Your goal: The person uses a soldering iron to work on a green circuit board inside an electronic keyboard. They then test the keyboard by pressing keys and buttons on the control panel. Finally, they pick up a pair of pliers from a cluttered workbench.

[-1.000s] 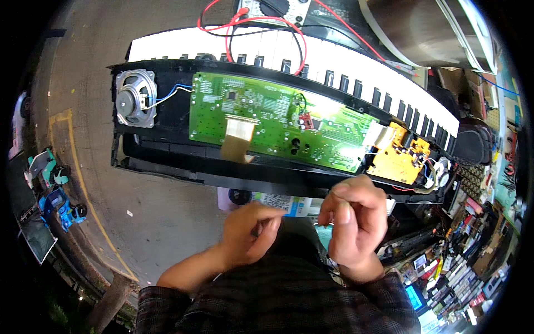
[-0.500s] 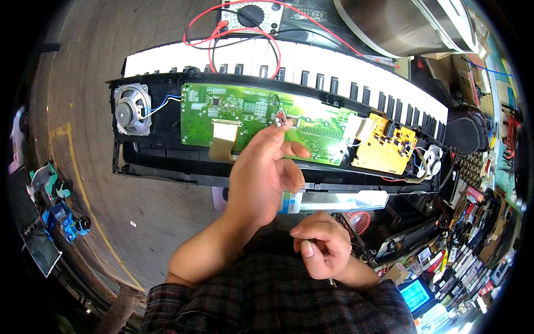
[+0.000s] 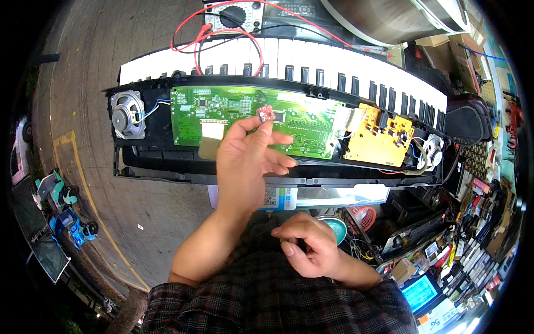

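Observation:
An opened black electronic keyboard shows its white keys [image 3: 161, 64], a long green circuit board [image 3: 306, 139], a yellow board [image 3: 372, 145] and a speaker [image 3: 123, 114] at each end. My left hand [image 3: 245, 167] reaches over the green board, pinching a small red board [image 3: 266, 112] between thumb and index finger, its other fingers curled apart. A flat ribbon cable [image 3: 211, 143] hangs beside that hand. My right hand [image 3: 308, 247] is low, near my body, fingers curled toward the thumb; whatever they hold, if anything, is hidden.
Behind the keys lie a multimeter [image 3: 233, 16] with red and black leads and a large metal drum [image 3: 389, 16]. Crowded shelves, a cyan screen [image 3: 420, 292] and a teal bowl [image 3: 334, 225] are at right. Blue toy vehicles [image 3: 67, 220] stand on the pavement at left.
My left hand has moved up from near my body onto the red board. My right hand has dropped lower and shifted left. The view has shifted slightly.

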The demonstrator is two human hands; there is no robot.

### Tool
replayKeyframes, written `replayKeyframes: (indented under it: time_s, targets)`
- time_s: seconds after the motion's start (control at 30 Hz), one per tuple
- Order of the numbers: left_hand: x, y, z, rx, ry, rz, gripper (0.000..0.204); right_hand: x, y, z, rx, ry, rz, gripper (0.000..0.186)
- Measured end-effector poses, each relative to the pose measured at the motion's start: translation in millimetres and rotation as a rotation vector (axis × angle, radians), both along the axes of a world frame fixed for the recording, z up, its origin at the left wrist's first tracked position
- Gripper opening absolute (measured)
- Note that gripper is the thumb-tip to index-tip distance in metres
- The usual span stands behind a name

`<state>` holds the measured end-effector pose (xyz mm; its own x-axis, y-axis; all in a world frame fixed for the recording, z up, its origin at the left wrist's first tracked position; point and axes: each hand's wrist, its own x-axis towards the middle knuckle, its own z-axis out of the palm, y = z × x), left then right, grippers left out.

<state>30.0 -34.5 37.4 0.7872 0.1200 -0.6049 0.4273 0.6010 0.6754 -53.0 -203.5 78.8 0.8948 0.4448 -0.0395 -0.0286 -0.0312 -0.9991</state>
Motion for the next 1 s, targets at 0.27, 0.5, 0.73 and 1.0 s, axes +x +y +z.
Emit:
replayKeyframes:
  time_s: [0.27,0.5,0.73,1.0]
  targets:
    - [-2,6,-9,0.141,-0.041,-0.079,0.026,1,-5,-2,-0.032,0.014,0.023,0.029]
    - [-1,3,-8,0.280,-0.080,-0.119,0.020,-1,-5,-6,-0.065,0.042,0.026,0.029]
    - [0,1,-9,0.354,-0.064,-0.101,0.013,-6,-3,-13,-0.099,0.091,0.065,0.026]
    - [1,4,-8,0.367,-0.060,-0.127,0.020,-16,1,-18,-0.118,0.145,0.139,0.027]
